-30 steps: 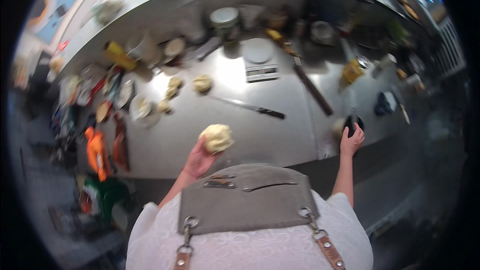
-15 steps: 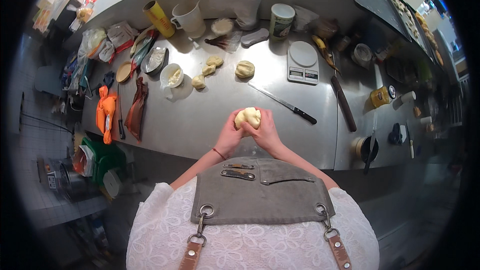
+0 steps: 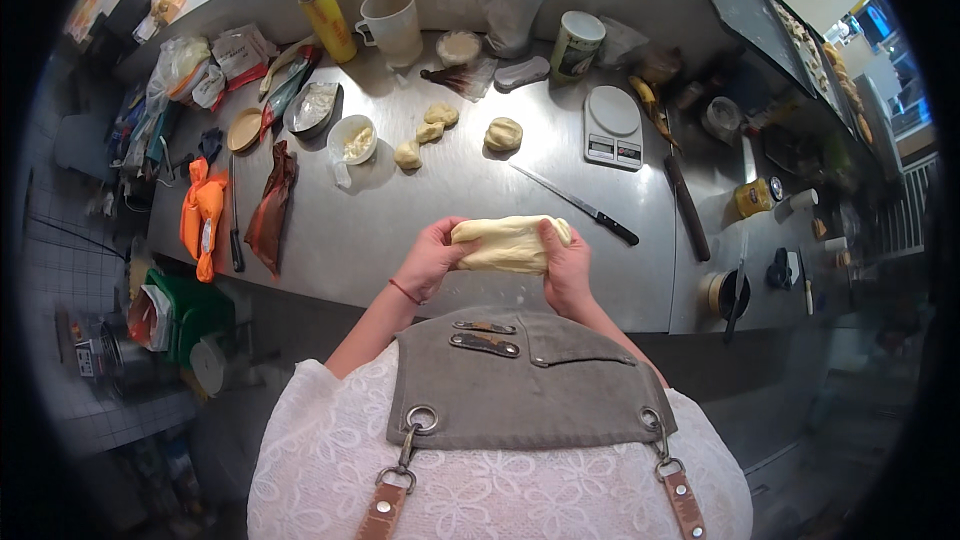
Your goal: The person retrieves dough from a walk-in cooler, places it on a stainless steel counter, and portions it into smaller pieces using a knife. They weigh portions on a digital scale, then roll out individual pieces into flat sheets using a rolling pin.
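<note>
A pale yellow piece of dough [image 3: 506,244] is stretched sideways between my hands, just above the near part of the steel table. My left hand [image 3: 436,252] grips its left end, thumb on top. At the right end my right hand [image 3: 566,265] pinches it, the thumb pressed on the upper side. Beyond it on the table sits a round dough ball [image 3: 503,134]. Several smaller dough pieces [image 3: 431,130] lie in a row to its left. A knife with a black handle [image 3: 610,228] rests to the right of the dough in my hands.
A white bowl [image 3: 353,142] with pale contents stands at the left, near a dark tray [image 3: 313,110]. At the right are a kitchen scale [image 3: 613,127], a brown rod [image 3: 686,208], and a yellow jar [image 3: 757,197]. A jug [image 3: 391,27] and a tub [image 3: 578,45] stand at the back.
My hands have moved apart, drawing the dough from a compact lump into a wide strip. The whole view has shifted slightly.
</note>
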Tool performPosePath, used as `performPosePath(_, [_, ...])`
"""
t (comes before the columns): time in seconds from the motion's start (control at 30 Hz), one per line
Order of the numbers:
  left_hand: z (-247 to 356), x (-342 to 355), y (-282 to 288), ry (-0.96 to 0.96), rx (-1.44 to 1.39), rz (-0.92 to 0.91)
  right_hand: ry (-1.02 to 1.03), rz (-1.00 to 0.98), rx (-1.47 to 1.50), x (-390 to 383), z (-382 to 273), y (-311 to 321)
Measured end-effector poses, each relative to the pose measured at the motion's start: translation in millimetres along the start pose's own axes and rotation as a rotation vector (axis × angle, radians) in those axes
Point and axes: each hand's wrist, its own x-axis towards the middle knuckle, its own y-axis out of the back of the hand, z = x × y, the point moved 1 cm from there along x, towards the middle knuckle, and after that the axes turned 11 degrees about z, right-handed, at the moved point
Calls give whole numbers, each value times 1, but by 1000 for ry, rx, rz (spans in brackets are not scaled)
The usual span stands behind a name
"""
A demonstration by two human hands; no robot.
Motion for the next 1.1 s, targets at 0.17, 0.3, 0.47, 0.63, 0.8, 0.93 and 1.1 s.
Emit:
performPosePath(0.17, [-2,-22,7,45,-71,-175,-86,-129,-206,-13,3,-5])
performPosePath(0.3, [-28,-12,-2,-95,125,26,-109,-19,-365,-24,18,-10])
performPosePath(0.47, [-63,6,13,-472,311,223,269,35,-577,-21,44,-14])
performPosePath(0.63, [-81,35,53,-346,270,410,200,212,-276,-12,70,2])
performPosePath(0.8, [-107,48,69,-138,188,297,25,216,-400,20,99,30])
performPosePath(0.93, [-118,50,71,-127,510,153,283,330,-775,39,121,47])
performPosePath(1.1, [-122,68,72,-229,456,148,427,258,-955,60,119,69])
